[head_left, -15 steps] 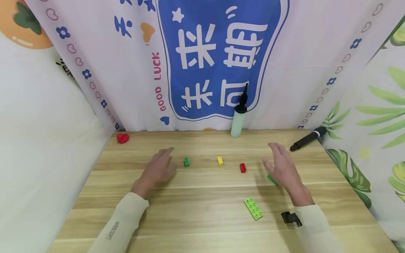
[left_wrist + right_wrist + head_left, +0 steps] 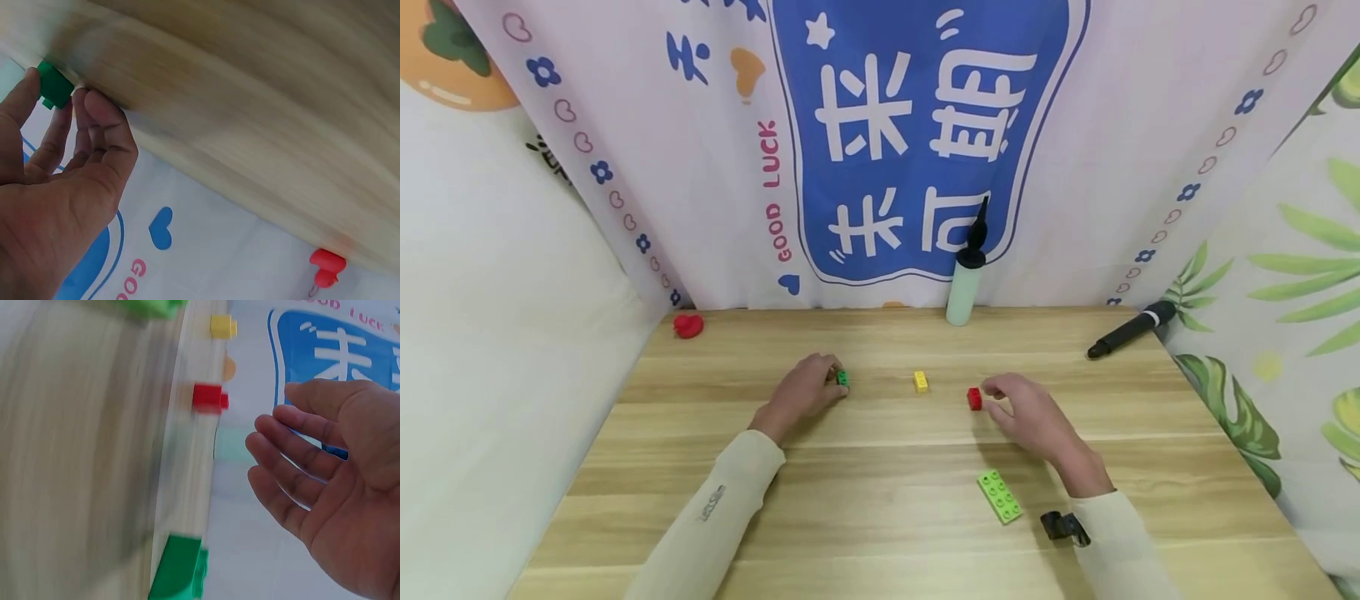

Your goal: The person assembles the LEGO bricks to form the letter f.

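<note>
My left hand (image 2: 802, 392) pinches a small green toy brick (image 2: 842, 378) between thumb and fingertip. The same brick shows at the fingertips in the left wrist view, over the table. To the right, my right hand (image 2: 1033, 417) has its thumb and fingers parted, the tips right beside a small red brick (image 2: 974, 399). Its fingers look relaxed and hold nothing in the right wrist view. Between the hands stands a small yellow brick (image 2: 921, 382). A larger green brick (image 2: 178, 569) appears low in the right wrist view; the right hand hides it in the head view.
A light green studded brick (image 2: 1000, 497) lies nearer the front, left of the right sleeve. At the back edge stand a pale green pump (image 2: 964, 292) with a black top and a red object (image 2: 688, 326). A black microphone-like object (image 2: 1131, 330) lies back right.
My left hand has moved right and its fingers have closed on the small green brick. My right hand has moved left and lower, toward the red brick, now covering the larger green one.
</note>
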`<state>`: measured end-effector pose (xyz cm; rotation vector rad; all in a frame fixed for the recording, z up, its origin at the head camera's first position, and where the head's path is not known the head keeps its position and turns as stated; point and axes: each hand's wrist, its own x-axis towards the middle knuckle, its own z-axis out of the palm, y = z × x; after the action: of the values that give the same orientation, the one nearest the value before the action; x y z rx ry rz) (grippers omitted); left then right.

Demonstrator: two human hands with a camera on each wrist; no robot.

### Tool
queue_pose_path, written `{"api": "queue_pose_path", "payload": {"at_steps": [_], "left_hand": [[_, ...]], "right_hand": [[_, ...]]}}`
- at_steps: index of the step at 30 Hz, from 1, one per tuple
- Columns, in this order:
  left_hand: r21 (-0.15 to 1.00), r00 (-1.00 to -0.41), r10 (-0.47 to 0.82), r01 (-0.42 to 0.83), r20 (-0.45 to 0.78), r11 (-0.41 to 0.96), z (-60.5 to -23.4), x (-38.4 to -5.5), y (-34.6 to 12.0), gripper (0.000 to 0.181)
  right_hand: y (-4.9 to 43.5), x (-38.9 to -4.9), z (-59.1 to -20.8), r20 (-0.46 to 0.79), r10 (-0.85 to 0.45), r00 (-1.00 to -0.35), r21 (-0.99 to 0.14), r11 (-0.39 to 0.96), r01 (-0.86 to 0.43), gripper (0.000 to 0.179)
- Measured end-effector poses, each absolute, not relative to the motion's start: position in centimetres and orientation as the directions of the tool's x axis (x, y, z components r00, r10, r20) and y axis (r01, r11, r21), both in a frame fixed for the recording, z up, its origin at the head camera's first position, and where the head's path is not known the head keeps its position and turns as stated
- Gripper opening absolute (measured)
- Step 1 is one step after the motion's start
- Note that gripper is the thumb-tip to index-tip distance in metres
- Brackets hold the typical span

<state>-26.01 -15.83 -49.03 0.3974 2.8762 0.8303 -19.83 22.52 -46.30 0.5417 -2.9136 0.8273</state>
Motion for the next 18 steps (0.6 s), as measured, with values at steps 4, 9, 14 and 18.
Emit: {"api": "queue_pose_path", "payload": {"at_steps": [4,9,14,18], "left_hand": [[0.563,-0.951,0.299,0.208,-0.073,0.8,-49.0,-26.6,-14.9,0.03],[0.605,-0.942,0.322,0.203,-0.093,0.77,-49.0,-27.0,-14.2,0.023],[0.632,-0.939,0.331,0.204,-0.089,0.748,-49.0,-27.2,-14.0,0.019],[0.657,-0.943,0.32,0.187,-0.087,0.73,-49.0,-27.0,-13.9,0.019]], "right_hand": [[20.5,-21.0,-46.0,0.142,-0.358,-0.923,-0.5,0.778,-0.379,0.026],[17.7,-23.2,-45.3,0.097,-0.401,-0.911,-0.525,0.757,-0.389,0.028],[15.7,-25.6,-45.4,0.015,-0.447,-0.894,-0.553,0.741,-0.38,0.037],[15.0,-26.7,-46.0,-0.036,-0.47,-0.882,-0.572,0.734,-0.368,0.047]]}}
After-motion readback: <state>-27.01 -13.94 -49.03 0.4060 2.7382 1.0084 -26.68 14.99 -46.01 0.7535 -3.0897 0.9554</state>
